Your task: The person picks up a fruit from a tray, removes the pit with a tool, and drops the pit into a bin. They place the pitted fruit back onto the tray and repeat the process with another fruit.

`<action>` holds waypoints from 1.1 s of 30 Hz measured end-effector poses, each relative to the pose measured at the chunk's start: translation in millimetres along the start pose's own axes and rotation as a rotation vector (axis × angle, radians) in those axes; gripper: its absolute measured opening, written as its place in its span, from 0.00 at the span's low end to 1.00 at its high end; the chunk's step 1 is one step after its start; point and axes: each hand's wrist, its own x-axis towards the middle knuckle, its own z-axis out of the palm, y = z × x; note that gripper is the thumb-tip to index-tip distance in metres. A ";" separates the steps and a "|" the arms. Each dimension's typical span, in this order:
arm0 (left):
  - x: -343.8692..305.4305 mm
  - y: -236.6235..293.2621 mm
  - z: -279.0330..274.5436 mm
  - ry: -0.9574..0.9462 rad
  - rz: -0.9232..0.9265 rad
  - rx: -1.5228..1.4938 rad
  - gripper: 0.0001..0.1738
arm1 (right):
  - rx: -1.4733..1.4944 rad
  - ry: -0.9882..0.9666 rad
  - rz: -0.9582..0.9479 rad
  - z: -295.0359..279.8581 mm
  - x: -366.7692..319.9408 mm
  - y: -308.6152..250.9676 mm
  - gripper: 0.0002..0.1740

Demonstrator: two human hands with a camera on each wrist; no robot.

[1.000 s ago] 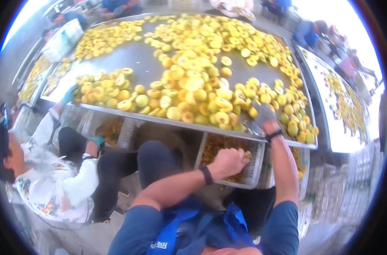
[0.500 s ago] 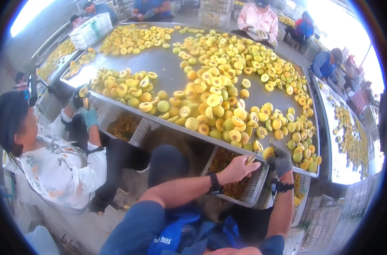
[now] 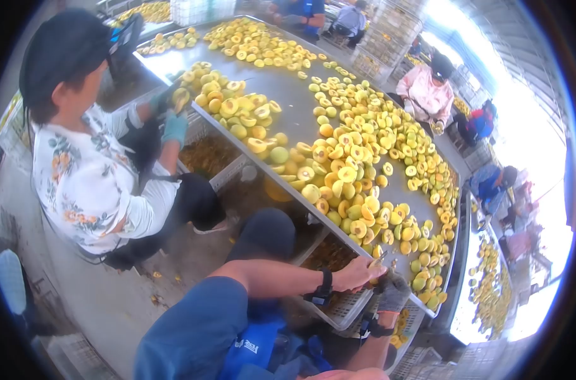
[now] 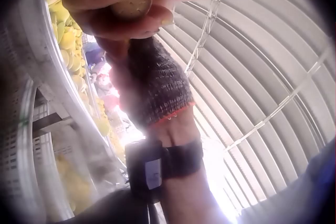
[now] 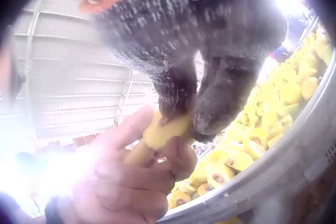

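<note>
My bare left hand (image 3: 354, 275) grips a small tool; the round end of its handle (image 4: 131, 7) pokes out of the fist in the left wrist view. My right hand (image 3: 391, 292), in a dark knitted glove, pinches a yellow stone fruit (image 5: 169, 130) between its fingers and thumb. The two hands meet at this fruit, just off the near edge of the metal table (image 3: 288, 104). In the right wrist view, bare left fingers press against the fruit from below. The tool's working end is hidden there.
Halved yellow stone fruits (image 3: 357, 152) are heaped across the table, up to its raised rim. Below the hands stands a plastic crate (image 3: 351, 310) with scraps inside. To the left sits a person (image 3: 98, 171) in teal gloves. More workers and stacked crates (image 3: 389, 38) are behind.
My right hand has come from the fruit pile to the table edge with a fruit. My left hand has risen from over the crate to meet it. The head view has turned left.
</note>
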 end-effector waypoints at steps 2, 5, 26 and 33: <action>-8.7 3.3 -1.4 0.015 0.007 -0.018 0.18 | -0.178 0.022 -0.191 4.2 -1.3 15.0 0.07; -7.2 -13.7 0.4 0.027 0.051 -0.030 0.18 | -0.148 -0.071 -0.152 -5.8 1.0 18.3 0.07; -24.9 -9.7 -18.6 -0.091 0.050 -0.056 0.19 | -0.787 -0.031 -0.745 23.8 -40.2 -9.5 0.18; -17.8 -14.9 -11.6 -0.012 0.043 0.052 0.17 | 0.633 0.083 0.209 24.5 -37.5 16.4 0.22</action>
